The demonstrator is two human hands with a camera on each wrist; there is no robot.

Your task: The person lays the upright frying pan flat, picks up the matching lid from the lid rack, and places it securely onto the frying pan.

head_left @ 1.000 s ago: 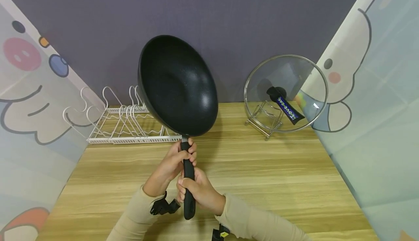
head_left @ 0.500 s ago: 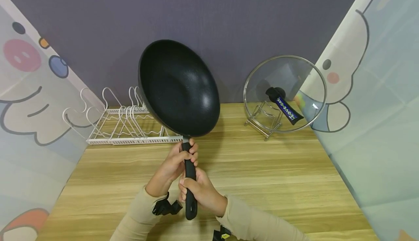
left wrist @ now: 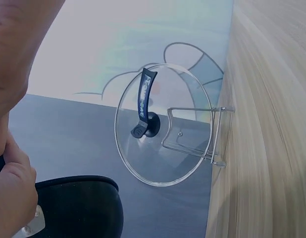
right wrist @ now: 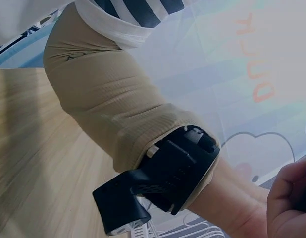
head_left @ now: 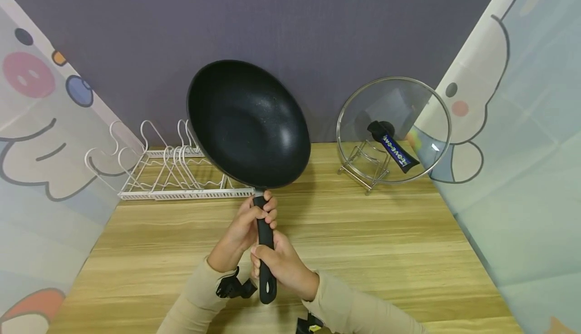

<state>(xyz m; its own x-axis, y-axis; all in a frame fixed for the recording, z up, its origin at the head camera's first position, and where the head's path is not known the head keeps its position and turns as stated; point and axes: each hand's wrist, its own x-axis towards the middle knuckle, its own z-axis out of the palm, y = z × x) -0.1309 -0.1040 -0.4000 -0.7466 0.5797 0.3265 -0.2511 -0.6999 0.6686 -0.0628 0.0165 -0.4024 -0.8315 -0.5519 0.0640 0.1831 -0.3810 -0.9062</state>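
Both hands hold a black wok by its long black handle. Its dark inside faces the head camera, with the bowl raised and the handle pointing down toward the person. My left hand grips the upper handle near the bowl, thumb across the front. Lower down, my right hand wraps the handle, and its end with the hanging hole sticks out below. Part of the wok and the fingers show in the left wrist view. In the right wrist view, the left forearm and curled fingers appear.
A white wire dish rack stands at the back left, partly behind the wok. At the back right, a glass lid with a black handle leans upright in a small metal stand. A dark wall and printed side panels surround the wooden table.
The wok's bowl has tipped back and lowered slightly, and the handle has shifted a little to the right. Both hands keep their grip on it.
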